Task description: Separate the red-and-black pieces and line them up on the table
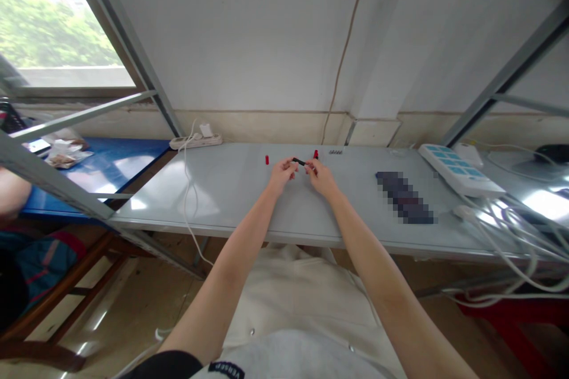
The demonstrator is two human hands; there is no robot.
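A short black pen-like tube [299, 161] spans the gap between my two hands, above the grey table [231, 183]. My left hand [283, 172] is closed on its left end, and the fingertips of my right hand [319, 176] pinch its right end. On the table left of my left hand stands a small red cap-like piece [267, 160]. Just beyond my right fingers is another red piece [316, 154] with a dark part below it, partly hidden. Several tiny dark pieces [335, 152] lie in a row farther right. The exact kind of these parts is too small to tell.
A pixelated dark flat object [404, 198] lies right of my hands. A white power strip [460, 169] with loose cables [511, 243] is at the right. Another power strip [195, 141] sits back left, its cord [185, 189] crossing the table. Metal posts [128, 41] frame both sides.
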